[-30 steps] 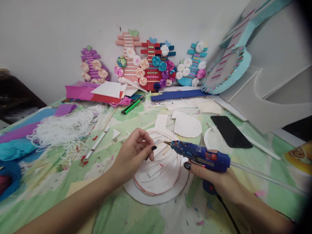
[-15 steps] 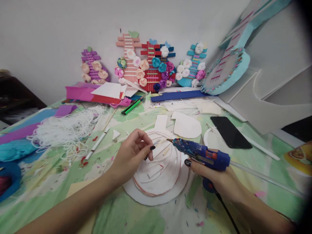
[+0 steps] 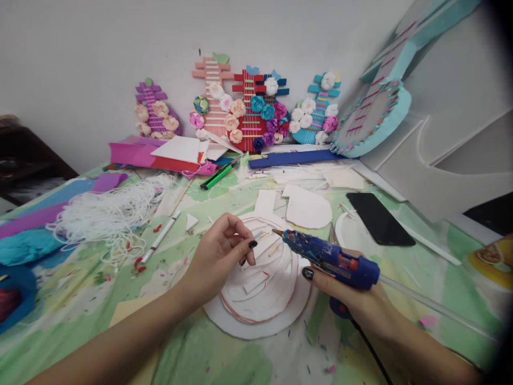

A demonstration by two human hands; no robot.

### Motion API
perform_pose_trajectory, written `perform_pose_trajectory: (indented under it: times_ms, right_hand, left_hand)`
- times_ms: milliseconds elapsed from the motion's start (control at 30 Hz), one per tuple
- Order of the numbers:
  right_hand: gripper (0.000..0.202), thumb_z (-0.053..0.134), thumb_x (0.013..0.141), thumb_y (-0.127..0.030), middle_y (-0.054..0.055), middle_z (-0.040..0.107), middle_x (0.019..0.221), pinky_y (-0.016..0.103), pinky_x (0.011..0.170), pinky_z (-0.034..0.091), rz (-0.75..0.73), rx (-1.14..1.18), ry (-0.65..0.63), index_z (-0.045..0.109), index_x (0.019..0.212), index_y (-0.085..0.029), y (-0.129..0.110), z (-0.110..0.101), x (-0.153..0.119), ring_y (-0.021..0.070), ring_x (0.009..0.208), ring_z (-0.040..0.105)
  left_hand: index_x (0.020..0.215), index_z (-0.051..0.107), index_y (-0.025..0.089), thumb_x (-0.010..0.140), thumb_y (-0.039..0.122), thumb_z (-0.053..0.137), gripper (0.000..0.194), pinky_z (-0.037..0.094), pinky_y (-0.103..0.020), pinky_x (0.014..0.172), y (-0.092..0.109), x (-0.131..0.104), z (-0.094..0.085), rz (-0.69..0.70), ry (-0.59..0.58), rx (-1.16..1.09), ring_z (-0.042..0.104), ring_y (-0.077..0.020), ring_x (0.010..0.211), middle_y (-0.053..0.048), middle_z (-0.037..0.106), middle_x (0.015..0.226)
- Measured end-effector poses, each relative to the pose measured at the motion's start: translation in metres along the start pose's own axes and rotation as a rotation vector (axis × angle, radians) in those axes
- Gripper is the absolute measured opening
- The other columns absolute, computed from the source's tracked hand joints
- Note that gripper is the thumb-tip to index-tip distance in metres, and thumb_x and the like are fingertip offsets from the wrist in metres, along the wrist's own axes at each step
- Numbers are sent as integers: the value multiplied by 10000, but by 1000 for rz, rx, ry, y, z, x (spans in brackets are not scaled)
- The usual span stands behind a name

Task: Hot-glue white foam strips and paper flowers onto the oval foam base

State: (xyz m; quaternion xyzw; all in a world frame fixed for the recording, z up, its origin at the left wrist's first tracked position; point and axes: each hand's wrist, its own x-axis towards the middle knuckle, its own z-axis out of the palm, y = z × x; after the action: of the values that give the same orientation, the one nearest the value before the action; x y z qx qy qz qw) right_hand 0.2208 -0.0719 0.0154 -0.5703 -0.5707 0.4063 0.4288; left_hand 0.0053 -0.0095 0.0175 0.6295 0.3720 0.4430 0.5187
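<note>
My right hand (image 3: 344,286) is wrapped round a blue glue gun (image 3: 328,256), whose nozzle points left and a clear glue stick (image 3: 433,305) sticks out of its back. Thumb and fingers of my left hand (image 3: 228,246) are pinched on a thin, small strip (image 3: 262,234) that reaches toward the nozzle tip. Whether nozzle and strip touch, I cannot tell. Beneath both hands lies a white guitar-shaped cutout (image 3: 256,329) with a smaller rounded layer, edged in red, and loose thin strips on it.
White cord (image 3: 108,214) lies heaped at left beside a white pen (image 3: 161,235). A green utility knife (image 3: 218,175) and a blue strip (image 3: 296,158) are further back. At right lies a black phone (image 3: 380,218). Several decorated paper guitars (image 3: 250,128) lean on the wall.
The glue gun has tilted a little, its back end lower and slightly right. My left hand keeps its pinch and has barely moved.
</note>
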Motion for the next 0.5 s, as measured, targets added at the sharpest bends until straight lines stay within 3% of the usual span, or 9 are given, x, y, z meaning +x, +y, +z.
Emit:
perform_pose_trajectory:
  times_ms: [100, 233, 367, 500]
  right_hand:
    - [254, 644, 736, -415, -30, 424, 526, 242, 390, 319, -17, -21, -84, 532, 643, -207, -3, 1, 0, 108, 446, 389]
    - [244, 623, 745, -396, -32, 430, 539, 240, 396, 292, -65, -13, -76, 513, 641, -205, -3, 4, 0, 96, 442, 362]
    - [262, 608, 773, -391, -32, 411, 556, 251, 458, 325, -115, -54, -150, 492, 635, -201, -2, 4, 0, 108, 492, 385]
    - [234, 607, 773, -382, -8, 472, 624, 267, 526, 371, -150, -80, -132, 524, 656, -197, -2, 3, 0, 139, 577, 451]
  left_hand:
    - [790, 434, 172, 814, 184, 602, 170, 376, -185, 466, 1, 0, 0, 2, 13, -5, 582, -82, 531, 31, 558, 673]
    - [788, 428, 173, 812, 185, 610, 184, 378, -179, 464, 2, 0, 1, 3, 15, -19, 583, -74, 536, 30, 558, 709]
    - [793, 427, 172, 814, 184, 611, 186, 383, -174, 467, 1, 0, 3, -6, 15, -33, 585, -69, 542, 32, 552, 731]
    - [799, 424, 172, 814, 177, 608, 185, 393, -172, 471, 0, 0, 2, 0, 4, -56, 591, -68, 538, 33, 550, 744]
